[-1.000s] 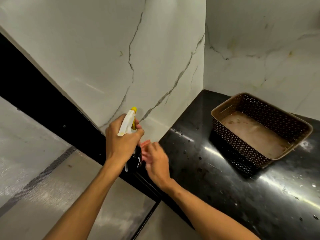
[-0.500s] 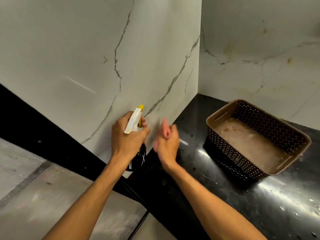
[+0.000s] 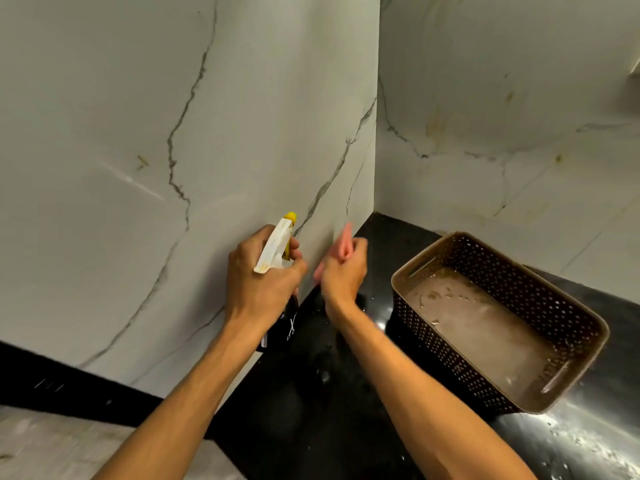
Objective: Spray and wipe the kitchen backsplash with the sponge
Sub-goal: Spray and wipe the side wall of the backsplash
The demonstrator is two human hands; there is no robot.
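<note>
Head view, looking down into the corner where two faces of the white, grey-veined backsplash [image 3: 138, 150] meet above the black table [image 3: 329, 427].

My left grip [image 3: 263, 285] is clamped round the neck of the spray bottle [image 3: 272, 249]. Its fingers wrap the front below the white trigger head, and the thumb lies on the near side. The yellow nozzle [image 3: 290, 216] points up and away at the left face of the backsplash, just short of it. The bottle's dark body hangs below the fist, low by the seam between wall and table.

My right grip [image 3: 344, 275] sits just beside the left one, a narrow gap between them. Its fingers are curled tight on the sponge [image 3: 346, 237], of which I see only a blurred pink strip poking up out of the fist, close against the backsplash.

Further right on the table, well apart from both grips, stands a brown perforated basket [image 3: 460, 365]. It is set at an angle near the back wall, with pale smears across its bottom. Droplets shine on the table round it. Grey floor [image 3: 52, 448] shows at lower left.
</note>
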